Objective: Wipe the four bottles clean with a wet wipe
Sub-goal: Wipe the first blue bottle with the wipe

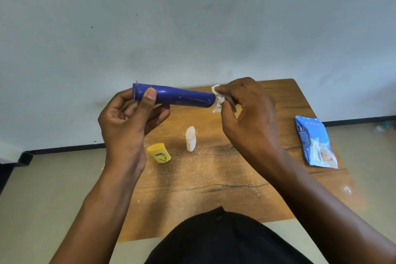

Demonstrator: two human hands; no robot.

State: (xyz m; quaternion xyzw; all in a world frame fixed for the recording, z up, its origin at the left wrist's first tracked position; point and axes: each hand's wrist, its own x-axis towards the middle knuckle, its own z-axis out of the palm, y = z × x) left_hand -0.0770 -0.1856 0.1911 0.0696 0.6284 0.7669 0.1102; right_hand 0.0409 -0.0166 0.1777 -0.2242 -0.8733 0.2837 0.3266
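Bottle (174, 97) in hands: deep blue, glossy highlights. Wipe (219, 99): white. Small bottle (190, 138) on table: white. Squat bottle (159, 153): yellow, dark label mark. Wipes pack (315, 142): blue and white, pale picture. Table (214, 178): brown wood grain, dark cracks, pale dust speckles. Wall (192, 17): pale grey-blue.

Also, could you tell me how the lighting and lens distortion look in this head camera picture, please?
Head view: soft, even light; a thin glare streak runs along the blue bottle; faint arm shadows fall on the table; the wide lens bends the wall's baseboard and the table's edges.
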